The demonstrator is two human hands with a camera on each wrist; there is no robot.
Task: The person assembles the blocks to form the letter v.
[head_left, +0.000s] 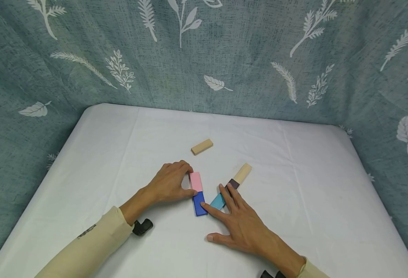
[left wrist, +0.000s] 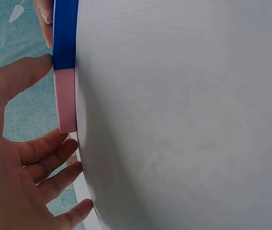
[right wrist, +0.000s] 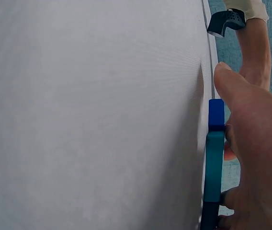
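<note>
Flat rectangular blocks lie in a V on the white tabletop. Its left arm is a pink block (head_left: 196, 182) end to end with a blue block (head_left: 199, 204). A light blue block (head_left: 217, 202), a dark brown block (head_left: 233, 183) and a pale wooden block (head_left: 242, 173) form the right arm. My left hand (head_left: 169, 181) touches the pink block's far end with the index finger, the thumb at the pink-blue joint. With fingers spread, my right hand (head_left: 240, 222) touches the blue block and reaches over the light blue and dark brown ones, partly hiding them.
Another wooden block (head_left: 202, 147) lies apart, beyond the V. The white-covered table (head_left: 120, 131) has a blue-green leaf-patterned curtain (head_left: 176, 77) behind it and at its sides. A black wrist mount (head_left: 143, 227) sits by my left sleeve.
</note>
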